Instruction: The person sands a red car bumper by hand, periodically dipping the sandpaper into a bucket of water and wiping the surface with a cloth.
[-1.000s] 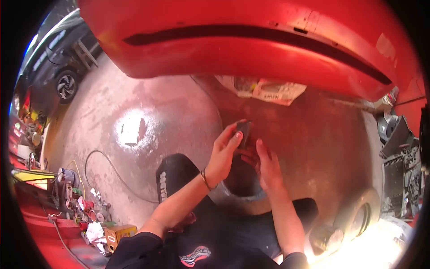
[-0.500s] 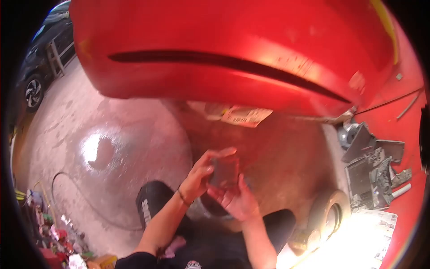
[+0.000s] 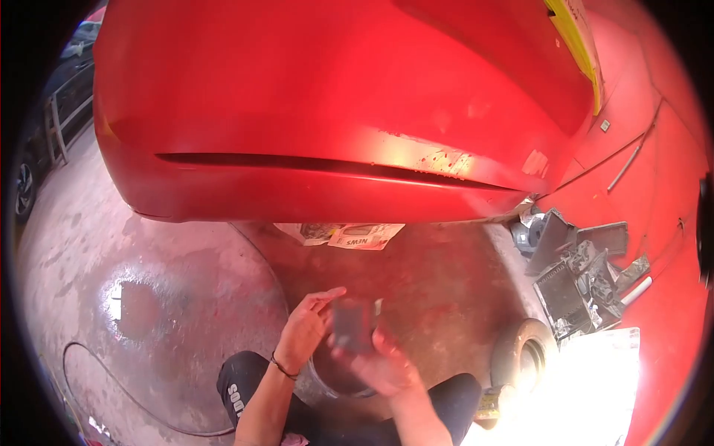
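Note:
My right hand (image 3: 383, 364), palm up with its thumb at one edge, holds a dark grey rectangular piece (image 3: 351, 325), flat and somewhat blurred. Just left of the piece is my left hand (image 3: 301, 327), its fingers stretched out and a dark band around its wrist. Both hands are low in front of me, over the floor between my knees. Beyond them spans a red car bumper (image 3: 297, 186) with a long dark slot and drops or specks near its right part.
Printed newspaper (image 3: 366, 236) hangs under the bumper. On the right lie a tire (image 3: 523, 357), a can (image 3: 489, 402) and a heap of grey plastic parts (image 3: 569, 290) by red panels. A hose (image 3: 126, 398) curves over the floor (image 3: 186, 260); a dark car (image 3: 71, 97) stands far left.
My left hand has loosened from the dark grey piece, its fingers now straighter. The piece remains in my right hand. The view has shifted, so the bumper appears lower.

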Tool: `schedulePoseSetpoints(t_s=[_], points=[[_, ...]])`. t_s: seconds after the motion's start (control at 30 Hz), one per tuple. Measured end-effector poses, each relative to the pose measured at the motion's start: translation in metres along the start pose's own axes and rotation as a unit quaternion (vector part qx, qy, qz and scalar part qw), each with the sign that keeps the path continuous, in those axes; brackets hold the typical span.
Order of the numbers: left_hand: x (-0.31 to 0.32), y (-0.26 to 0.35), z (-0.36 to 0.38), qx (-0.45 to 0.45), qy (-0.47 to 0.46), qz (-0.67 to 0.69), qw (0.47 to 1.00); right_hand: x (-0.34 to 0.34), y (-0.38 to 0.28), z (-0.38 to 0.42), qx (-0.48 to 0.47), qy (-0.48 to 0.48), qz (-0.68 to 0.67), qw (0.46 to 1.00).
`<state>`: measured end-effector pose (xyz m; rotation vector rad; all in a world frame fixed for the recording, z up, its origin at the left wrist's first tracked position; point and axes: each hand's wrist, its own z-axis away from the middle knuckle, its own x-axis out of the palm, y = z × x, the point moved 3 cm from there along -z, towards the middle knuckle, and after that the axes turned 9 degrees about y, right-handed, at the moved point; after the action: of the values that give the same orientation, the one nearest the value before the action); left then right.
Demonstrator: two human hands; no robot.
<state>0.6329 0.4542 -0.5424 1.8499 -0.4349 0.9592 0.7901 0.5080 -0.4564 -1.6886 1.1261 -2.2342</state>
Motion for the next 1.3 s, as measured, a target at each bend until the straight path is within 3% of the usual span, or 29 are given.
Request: schedulePoseSetpoints(t_s=[0.03,0.07,0.13,0.17,0.2,0.27,0.33,0.47,0.5,0.6,0.73,0.87,0.97,1.07,1.2,1.23,1.3], points=[[-0.033,-0.022,-0.004,0.007,0.043,-0.158,0.986,0.012,-0.020,-0.007,-0.097,0.031,0.050,0.994],[-0.062,-0.045,-0.006,0.014,0.084,-0.312,0.946,0.028,-0.046,-0.015,-0.251,0.099,0.206,0.941],[-0.103,-0.101,0.009,0.023,0.118,-0.586,0.802,0.067,-0.095,-0.033,-0.499,0.220,0.458,0.702],[-0.114,-0.113,0.019,0.029,0.133,-0.703,0.698,0.086,-0.112,-0.047,-0.581,0.235,0.497,0.600],[-0.109,-0.117,0.025,-0.012,0.128,-0.721,0.681,0.103,-0.128,-0.061,-0.652,0.266,0.522,0.481],[-0.097,-0.127,0.034,-0.093,0.117,-0.753,0.641,0.123,-0.147,-0.090,-0.717,0.296,0.507,0.377],[-0.107,-0.136,0.035,-0.053,0.112,-0.771,0.625,0.131,-0.156,-0.108,-0.715,0.365,0.524,0.285],[-0.123,-0.145,0.036,-0.010,0.119,-0.777,0.618,0.140,-0.131,-0.131,-0.742,0.268,0.534,0.305],[-0.124,-0.145,0.037,0.008,0.121,-0.784,0.608,0.140,-0.135,-0.127,-0.733,0.289,0.568,0.237],[-0.121,-0.142,0.038,0.019,0.132,-0.778,0.614,0.121,-0.161,-0.129,-0.702,0.397,0.485,0.338],[-0.125,-0.143,0.037,-0.026,0.137,-0.760,0.634,0.146,-0.125,-0.123,-0.735,0.283,0.569,0.235],[-0.122,-0.142,0.040,-0.034,0.142,-0.756,0.639,0.118,-0.156,-0.135,-0.722,0.381,0.509,0.272],[-0.121,-0.140,0.038,-0.040,0.139,-0.755,0.640,0.143,-0.131,-0.124,-0.731,0.279,0.572,0.245],[-0.122,-0.141,0.039,-0.028,0.136,-0.753,0.644,0.125,-0.160,-0.133,-0.728,0.367,0.506,0.281],[-0.122,-0.141,0.040,0.004,0.137,-0.756,0.640,0.141,-0.137,-0.123,-0.726,0.280,0.584,0.233],[-0.122,-0.140,0.039,0.001,0.134,-0.758,0.639,0.132,-0.152,-0.126,-0.719,0.317,0.580,0.217],[-0.119,-0.138,0.036,-0.006,0.132,-0.758,0.639,0.130,-0.150,-0.130,-0.729,0.320,0.546,0.260]])
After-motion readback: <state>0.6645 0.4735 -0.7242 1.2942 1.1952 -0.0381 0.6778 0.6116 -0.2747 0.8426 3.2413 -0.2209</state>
